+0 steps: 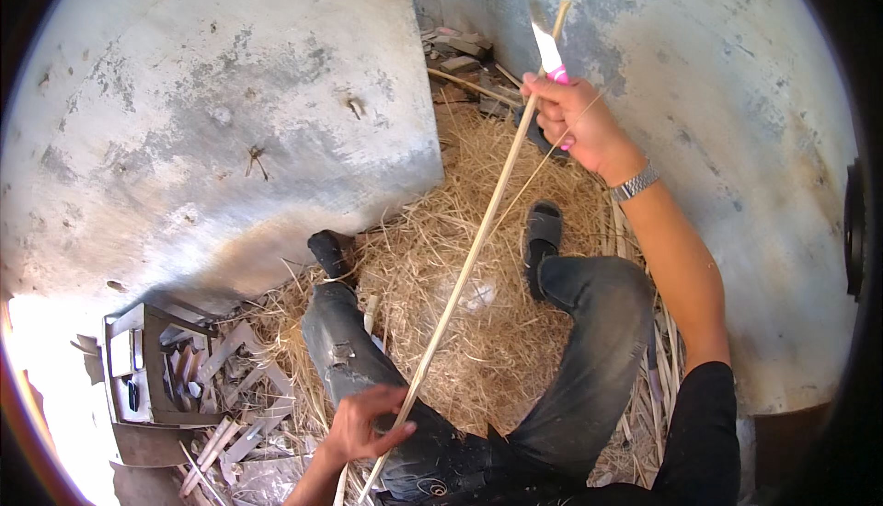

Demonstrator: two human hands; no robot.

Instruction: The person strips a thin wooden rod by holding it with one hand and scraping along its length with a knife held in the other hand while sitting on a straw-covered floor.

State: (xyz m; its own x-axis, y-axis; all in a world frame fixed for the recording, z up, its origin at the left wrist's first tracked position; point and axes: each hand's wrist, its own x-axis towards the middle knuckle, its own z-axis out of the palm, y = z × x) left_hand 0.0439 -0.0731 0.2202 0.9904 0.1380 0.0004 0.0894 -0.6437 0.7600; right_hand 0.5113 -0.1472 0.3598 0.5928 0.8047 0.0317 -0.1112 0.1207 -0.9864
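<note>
Left hand (368, 423): fingers closed around the lower end of a long thin pale bamboo strip (469, 258); at the lap
Right hand (575, 120): fist closed on a pink-handled knife (549, 51); blade against the strip's upper part
Strip: slants up over straw-coloured shavings (460, 230)

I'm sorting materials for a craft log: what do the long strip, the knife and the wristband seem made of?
Strip: pale, matte, probably split bamboo or cane; thin shavings peel off it.
Knife: bright blade, likely steel; glossy pink handle, probably plastic.
Wristband: silvery links, apparently metal.
</note>
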